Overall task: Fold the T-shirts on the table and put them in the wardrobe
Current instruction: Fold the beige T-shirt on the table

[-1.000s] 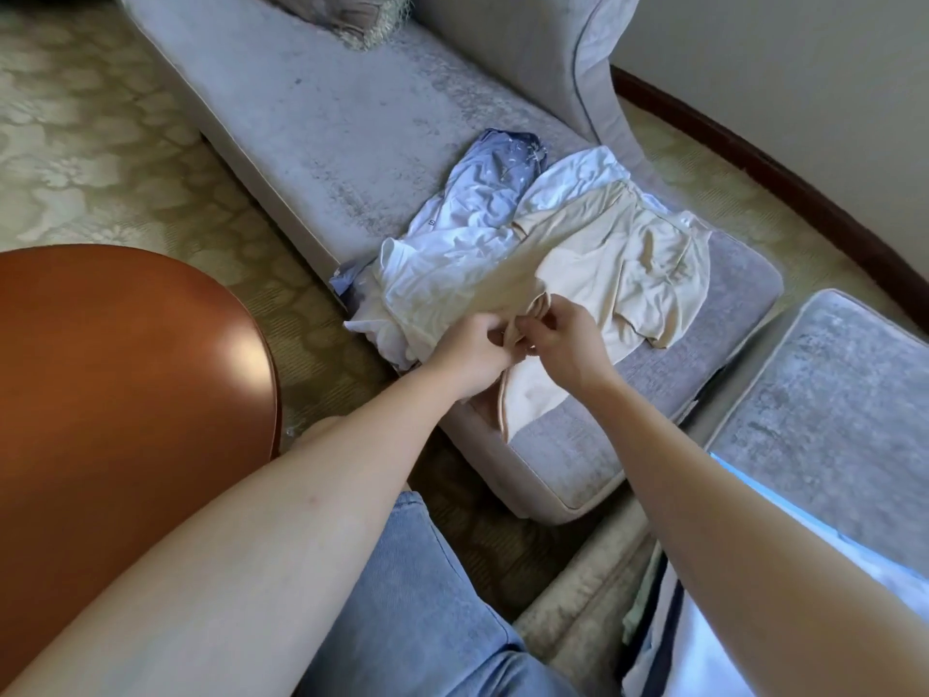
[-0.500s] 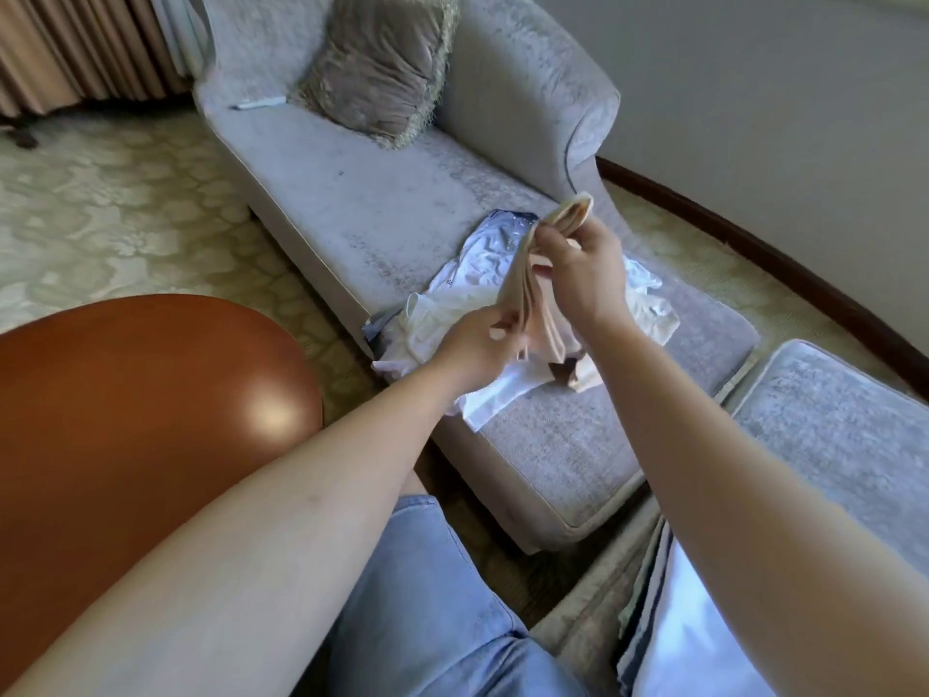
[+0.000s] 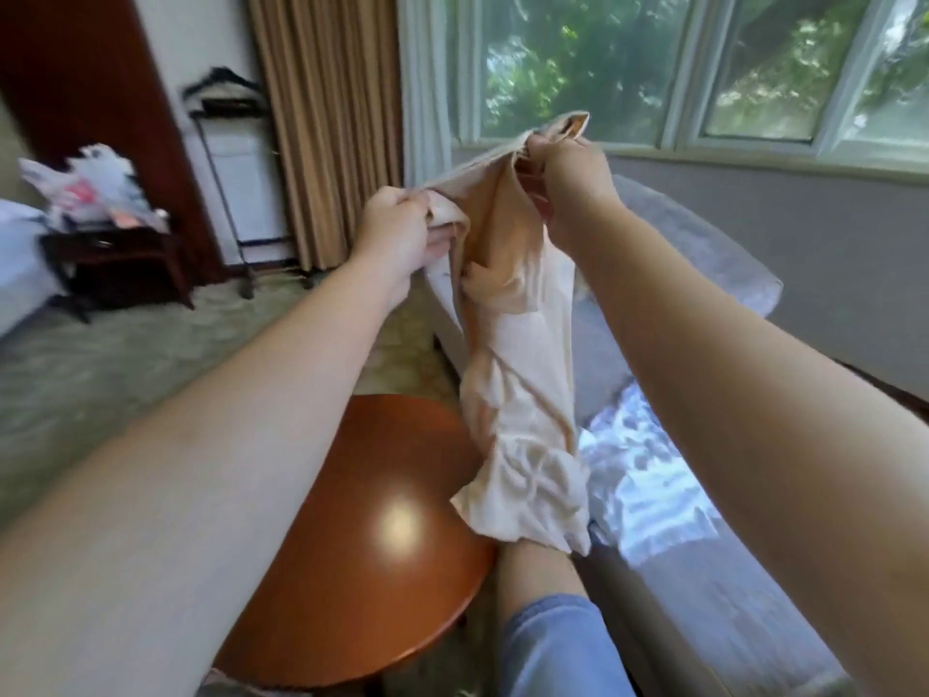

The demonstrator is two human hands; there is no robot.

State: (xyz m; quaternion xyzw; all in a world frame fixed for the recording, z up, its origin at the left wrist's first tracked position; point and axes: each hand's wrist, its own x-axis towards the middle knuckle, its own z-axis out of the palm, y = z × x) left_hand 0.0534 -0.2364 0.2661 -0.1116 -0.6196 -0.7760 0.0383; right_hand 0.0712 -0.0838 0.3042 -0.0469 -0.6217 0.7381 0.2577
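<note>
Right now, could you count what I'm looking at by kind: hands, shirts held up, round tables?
Hands: 2, the left hand and the right hand, both gripping the shirt's top edge
Shirts held up: 1, the beige T-shirt
Round tables: 1, the round wooden table
Total: 4

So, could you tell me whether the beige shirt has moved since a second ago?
Yes: the beige shirt went up off the sofa, where it lay; it now hangs from the left hand and right hand.
</note>
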